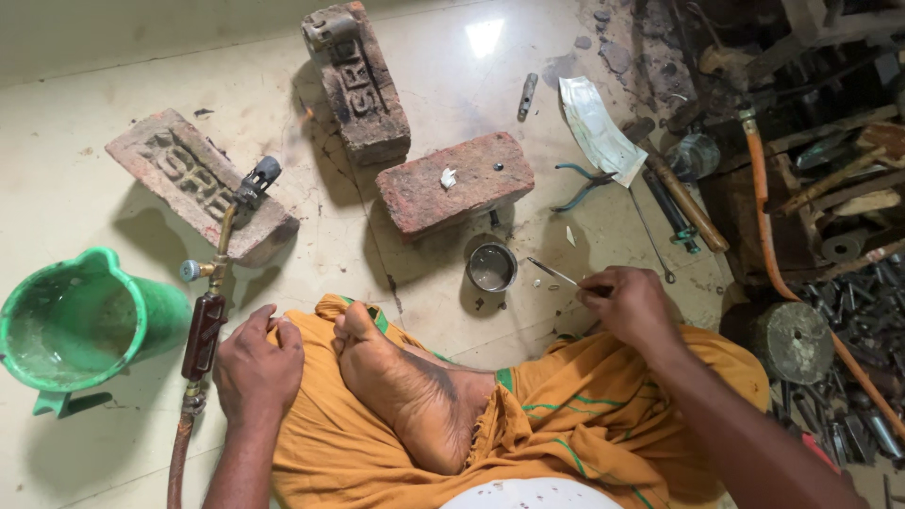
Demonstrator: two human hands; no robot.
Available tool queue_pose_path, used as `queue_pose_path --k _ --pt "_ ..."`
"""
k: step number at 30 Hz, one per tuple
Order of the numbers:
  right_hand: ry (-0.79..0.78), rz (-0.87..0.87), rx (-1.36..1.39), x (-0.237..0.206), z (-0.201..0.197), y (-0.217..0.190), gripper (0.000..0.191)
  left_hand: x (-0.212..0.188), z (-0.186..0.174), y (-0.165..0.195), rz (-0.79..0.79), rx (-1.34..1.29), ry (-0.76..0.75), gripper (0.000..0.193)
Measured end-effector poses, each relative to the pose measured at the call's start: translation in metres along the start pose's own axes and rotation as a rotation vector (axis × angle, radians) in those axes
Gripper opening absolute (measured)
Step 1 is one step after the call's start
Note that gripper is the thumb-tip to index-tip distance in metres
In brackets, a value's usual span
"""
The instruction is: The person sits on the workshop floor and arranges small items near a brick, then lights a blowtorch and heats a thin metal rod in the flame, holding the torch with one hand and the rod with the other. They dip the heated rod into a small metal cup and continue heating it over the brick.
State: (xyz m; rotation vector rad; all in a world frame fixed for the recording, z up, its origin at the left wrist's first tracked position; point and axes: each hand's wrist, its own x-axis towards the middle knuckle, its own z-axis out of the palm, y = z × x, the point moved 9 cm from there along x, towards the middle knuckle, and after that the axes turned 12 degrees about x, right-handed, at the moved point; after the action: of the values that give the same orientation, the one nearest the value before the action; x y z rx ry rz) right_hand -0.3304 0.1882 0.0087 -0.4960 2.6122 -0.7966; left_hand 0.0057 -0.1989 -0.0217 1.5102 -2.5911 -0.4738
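Observation:
I sit cross-legged on a pale tiled floor in an orange cloth. My right hand grips thin metal tweezers whose tip points toward a small round metal cup on the floor. My left hand rests on my knee, holding nothing, beside a gas torch with a brass valve and a hose. The torch head leans on a brick. A second brick in front of me carries a small whitish piece on top.
A third brick lies farther back. A green plastic jug stands at the left. Blue-handled pliers, a folded paper, a wooden-handled tool, an orange hose and a heap of metal tools crowd the right side.

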Motion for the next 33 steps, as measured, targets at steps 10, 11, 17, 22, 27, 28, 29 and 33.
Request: queue_pose_path --k 10,11,17,22,27,28,29,33 --pt "-0.086 -0.266 -0.375 0.02 0.073 -0.065 0.016 0.001 -0.004 -0.002 0.019 -0.043 0.037 0.036" --pt "-0.086 -0.259 -0.381 0.018 0.07 -0.065 0.018 0.0 -0.006 -0.003 0.024 -0.048 0.049 0.036" --pt "-0.15 -0.141 -0.369 0.015 0.068 -0.055 0.02 0.002 0.002 0.0 -0.028 0.001 -0.026 0.037" --pt "-0.139 -0.124 -0.292 0.02 0.085 -0.057 0.021 0.0 -0.002 -0.001 -0.047 -0.014 -0.039 0.037" --pt "-0.104 -0.215 -0.317 0.014 0.093 -0.057 0.017 0.001 0.0 0.0 -0.048 -0.007 -0.065 0.038" --pt "-0.08 -0.241 -0.289 0.013 0.089 -0.057 0.015 0.0 -0.001 0.0 -0.042 -0.011 -0.061 0.038" --pt "-0.056 -0.267 -0.26 0.012 0.081 -0.057 0.013 0.0 -0.001 0.0 -0.036 -0.014 -0.058 0.038" --pt "-0.107 0.092 0.055 0.016 0.049 -0.028 0.021 0.001 0.001 -0.002 -0.043 -0.008 -0.06 0.038"
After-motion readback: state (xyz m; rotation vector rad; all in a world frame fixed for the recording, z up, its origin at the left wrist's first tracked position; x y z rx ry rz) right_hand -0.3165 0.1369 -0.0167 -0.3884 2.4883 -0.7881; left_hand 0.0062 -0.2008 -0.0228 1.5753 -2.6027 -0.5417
